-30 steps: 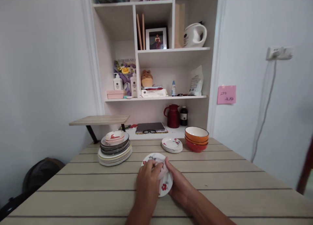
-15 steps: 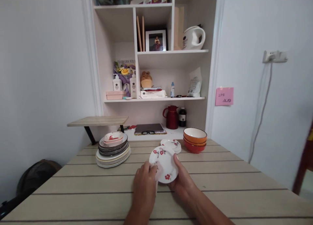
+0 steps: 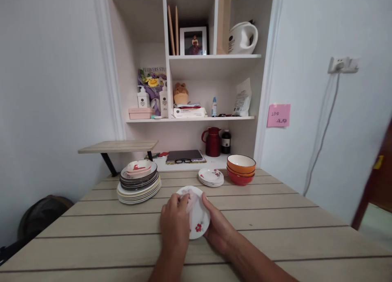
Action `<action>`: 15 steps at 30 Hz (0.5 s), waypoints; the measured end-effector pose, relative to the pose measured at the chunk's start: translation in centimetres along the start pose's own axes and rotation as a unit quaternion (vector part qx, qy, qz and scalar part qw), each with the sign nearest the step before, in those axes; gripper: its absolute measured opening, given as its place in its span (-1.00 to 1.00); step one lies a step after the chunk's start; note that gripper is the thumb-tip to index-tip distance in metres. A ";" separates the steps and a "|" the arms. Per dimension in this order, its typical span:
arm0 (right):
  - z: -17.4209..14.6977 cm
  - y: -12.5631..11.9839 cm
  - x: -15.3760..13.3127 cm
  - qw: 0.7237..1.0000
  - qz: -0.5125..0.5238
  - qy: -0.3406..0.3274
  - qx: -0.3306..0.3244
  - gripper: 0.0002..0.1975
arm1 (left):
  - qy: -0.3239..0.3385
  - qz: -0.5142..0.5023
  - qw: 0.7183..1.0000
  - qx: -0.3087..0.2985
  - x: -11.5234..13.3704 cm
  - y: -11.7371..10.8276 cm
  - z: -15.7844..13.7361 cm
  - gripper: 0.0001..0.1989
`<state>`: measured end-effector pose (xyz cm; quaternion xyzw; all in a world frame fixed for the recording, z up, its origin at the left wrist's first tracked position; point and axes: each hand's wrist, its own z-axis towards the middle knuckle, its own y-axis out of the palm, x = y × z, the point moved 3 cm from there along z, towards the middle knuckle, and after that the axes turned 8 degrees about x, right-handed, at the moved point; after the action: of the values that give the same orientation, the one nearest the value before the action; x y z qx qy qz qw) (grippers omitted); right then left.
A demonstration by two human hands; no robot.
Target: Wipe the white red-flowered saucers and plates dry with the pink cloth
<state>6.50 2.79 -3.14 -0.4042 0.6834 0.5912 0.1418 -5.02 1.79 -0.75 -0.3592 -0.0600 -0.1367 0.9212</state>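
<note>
My right hand (image 3: 219,225) grips a small white plate (image 3: 199,210) with red flowers by its right edge, thumb on the rim and the other fingers hidden behind. The plate is tilted up toward me above the table. My left hand (image 3: 176,218) is closed on a thin pale pink cloth (image 3: 190,200), pressed against the plate's upper left face. Beyond them a stack of matching small plates (image 3: 211,176) lies on the table, next to a stack of orange and red bowls (image 3: 241,169).
The slatted wooden table (image 3: 128,220) carries a tall stack of plates (image 3: 139,184) topped with small dishes at left. A small raised shelf (image 3: 119,146) stands behind it. At the back are a red jug (image 3: 212,142), a dark bottle (image 3: 226,142), a laptop (image 3: 185,155) and glasses (image 3: 183,161).
The cloth in my left hand has moved up the plate's face, covering the upper flowers. The plate and both hands have shifted slightly left in view; the camera has tilted a little downward.
</note>
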 end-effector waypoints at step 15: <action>0.3 -1.1 -1.6 0.999 0.050 0.003 -0.008 -0.37 | 0.131 -0.143 0.980 -0.046 2.9 0.4 -1.5 -0.59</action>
<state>8.18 3.73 -2.93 -0.3726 0.6987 0.6014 0.1065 -2.16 0.44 -1.52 -0.3674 0.0172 -0.3155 0.8747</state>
